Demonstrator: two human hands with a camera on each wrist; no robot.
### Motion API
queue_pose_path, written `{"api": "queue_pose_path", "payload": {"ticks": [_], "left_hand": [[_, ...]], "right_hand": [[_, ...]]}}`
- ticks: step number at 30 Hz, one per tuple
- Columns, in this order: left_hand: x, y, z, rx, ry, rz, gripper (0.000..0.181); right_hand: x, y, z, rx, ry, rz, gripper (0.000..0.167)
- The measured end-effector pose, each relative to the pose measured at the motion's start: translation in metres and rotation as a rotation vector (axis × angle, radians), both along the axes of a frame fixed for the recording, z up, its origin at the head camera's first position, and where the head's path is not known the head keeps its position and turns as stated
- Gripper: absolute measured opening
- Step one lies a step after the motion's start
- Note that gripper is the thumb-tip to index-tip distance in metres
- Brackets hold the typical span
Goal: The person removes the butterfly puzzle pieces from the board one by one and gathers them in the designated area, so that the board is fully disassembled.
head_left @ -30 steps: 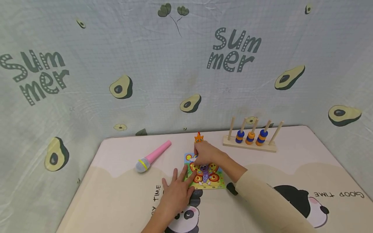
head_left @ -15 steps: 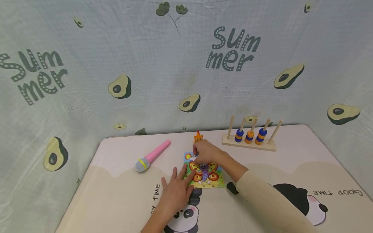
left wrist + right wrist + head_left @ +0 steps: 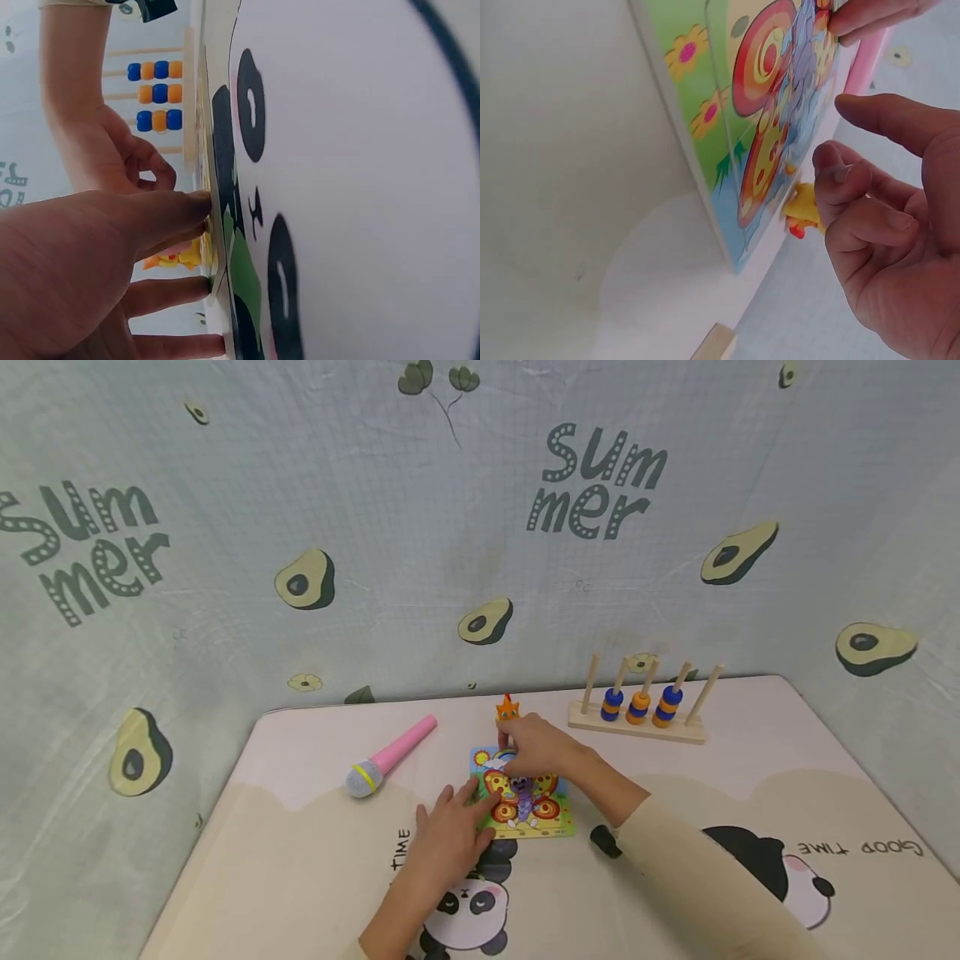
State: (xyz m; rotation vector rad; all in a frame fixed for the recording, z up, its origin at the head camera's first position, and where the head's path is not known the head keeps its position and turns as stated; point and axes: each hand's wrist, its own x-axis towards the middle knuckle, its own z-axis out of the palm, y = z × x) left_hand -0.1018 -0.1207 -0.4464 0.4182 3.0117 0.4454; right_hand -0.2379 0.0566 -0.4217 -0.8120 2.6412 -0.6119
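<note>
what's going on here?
A person is working on a butterfly puzzle lying flat on the table. Their left hand rests with fingers spread at the puzzle's left edge; the right hand is over its upper part, fingers bent, with no piece visible between thumb and forefinger. A small orange toy stands just behind the puzzle, a pink microphone lies off to the left, and a bead rack stands behind to the right.

Light in here is soft and even, with a faint shadow on the table [image 3: 285,868] beneath the right sleeve [image 3: 705,877]; up close, the left hand [image 3: 75,270] looks dim, the butterfly board [image 3: 761,112] carries a pale sheen, the wall cloth [image 3: 799,304] blurs
</note>
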Motion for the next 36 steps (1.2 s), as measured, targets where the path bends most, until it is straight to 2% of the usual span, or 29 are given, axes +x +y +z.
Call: {"api": "queue_pose_path", "payload": {"ticks": [15,26,36], "left_hand": [[-0.004,0.001,0.0,-0.048,0.042,-0.022,0.045],[-0.004,0.003,0.0,-0.068,0.069,-0.031,0.044],[-0.005,0.002,-0.002,-0.065,0.099,-0.036,0.043]], "right_hand": [[0.002,-0.002,-0.004,-0.009,0.005,0.029,0.027],[0.006,-0.011,-0.002,0.06,0.008,0.033,0.036],[0.001,-0.016,0.001,0.088,-0.023,0.021,0.028]]}}
